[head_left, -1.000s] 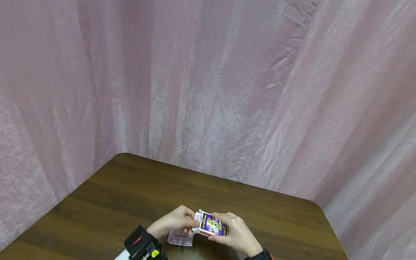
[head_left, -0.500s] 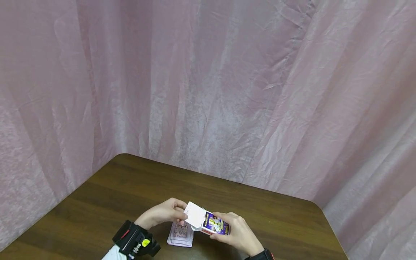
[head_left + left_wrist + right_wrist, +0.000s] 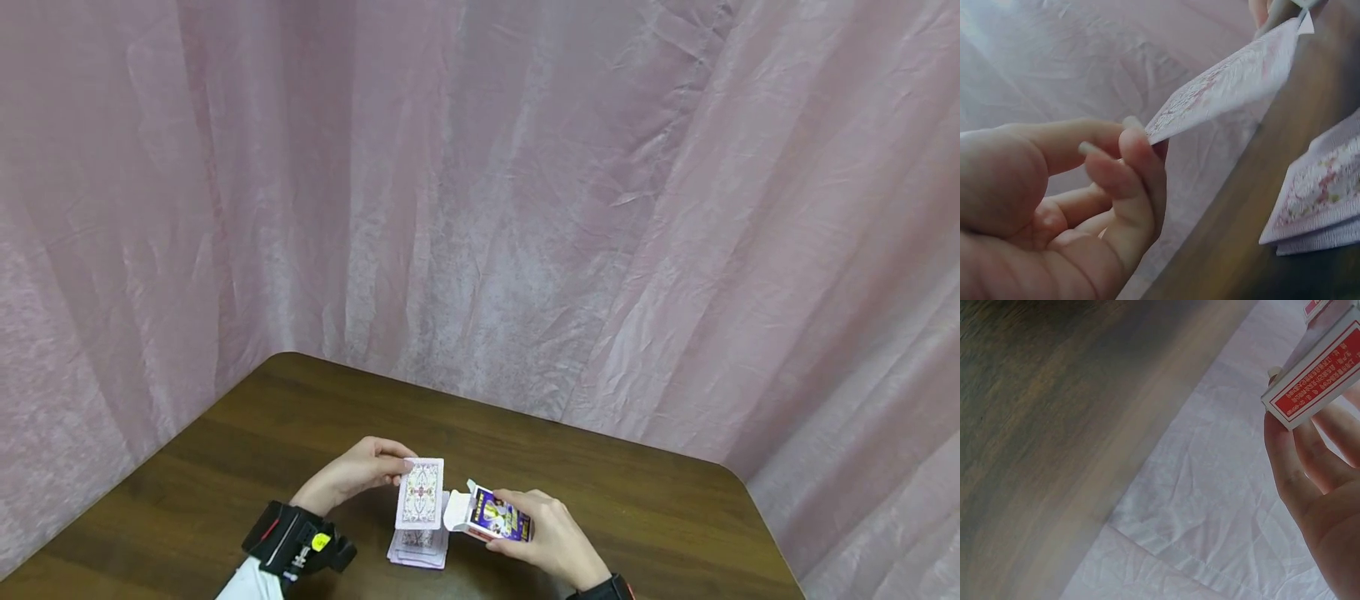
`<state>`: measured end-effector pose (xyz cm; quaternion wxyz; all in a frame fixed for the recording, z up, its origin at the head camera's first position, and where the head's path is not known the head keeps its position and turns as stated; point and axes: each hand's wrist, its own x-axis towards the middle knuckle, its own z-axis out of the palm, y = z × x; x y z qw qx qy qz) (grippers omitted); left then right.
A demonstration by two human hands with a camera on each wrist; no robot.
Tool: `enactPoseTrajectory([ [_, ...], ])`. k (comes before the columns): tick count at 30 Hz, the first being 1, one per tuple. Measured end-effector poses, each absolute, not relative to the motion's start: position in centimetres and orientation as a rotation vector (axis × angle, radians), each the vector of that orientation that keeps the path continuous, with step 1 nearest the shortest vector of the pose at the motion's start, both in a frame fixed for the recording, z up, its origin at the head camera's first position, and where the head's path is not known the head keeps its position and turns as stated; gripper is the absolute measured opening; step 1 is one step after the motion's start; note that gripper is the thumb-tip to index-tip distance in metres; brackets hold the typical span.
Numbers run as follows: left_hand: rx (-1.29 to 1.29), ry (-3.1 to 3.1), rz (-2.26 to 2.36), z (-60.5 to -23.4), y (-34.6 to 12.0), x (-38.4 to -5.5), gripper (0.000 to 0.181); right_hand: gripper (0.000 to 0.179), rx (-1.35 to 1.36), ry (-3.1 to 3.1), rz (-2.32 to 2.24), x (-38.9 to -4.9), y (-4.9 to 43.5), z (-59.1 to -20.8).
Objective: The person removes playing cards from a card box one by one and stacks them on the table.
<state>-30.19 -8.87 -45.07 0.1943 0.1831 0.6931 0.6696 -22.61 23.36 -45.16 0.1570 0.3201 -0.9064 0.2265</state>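
Observation:
Between thumb and fingers, my left hand (image 3: 360,471) pinches a playing card (image 3: 422,493) by its upper left corner, its patterned back facing up. Whether it is one card or a few together I cannot tell. Below it a stack of playing cards (image 3: 417,557) lies on the table, partly covered by the held card. My right hand (image 3: 551,537) grips a purple and white card box (image 3: 501,517) by its sides, its flap folded out towards the stack. In the right wrist view the red-printed side of the box (image 3: 1322,378) shows.
The dark wooden table (image 3: 337,408) spreads out beyond and beside both hands. A pink curtain (image 3: 480,208) hangs behind its far edge and along the sides.
My left hand has drawn away from the box mouth to the left, bringing a playing card over the stack. The right hand with the box has barely moved.

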Motion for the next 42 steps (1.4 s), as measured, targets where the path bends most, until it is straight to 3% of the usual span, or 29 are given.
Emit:
enactPoseTrajectory([
  [19, 0.179, 2.274, 1.801, -49.3, -6.5, -29.9, 0.013, 0.055, 0.94, -2.581, 0.657, -22.7, 23.2, -45.3],
  [42, 0.158, 2.799, 1.353, -48.4, -5.2, -28.5, 0.021, 0.056, 0.925, -2.616, 0.661, -22.6, 23.2, -45.3],
])
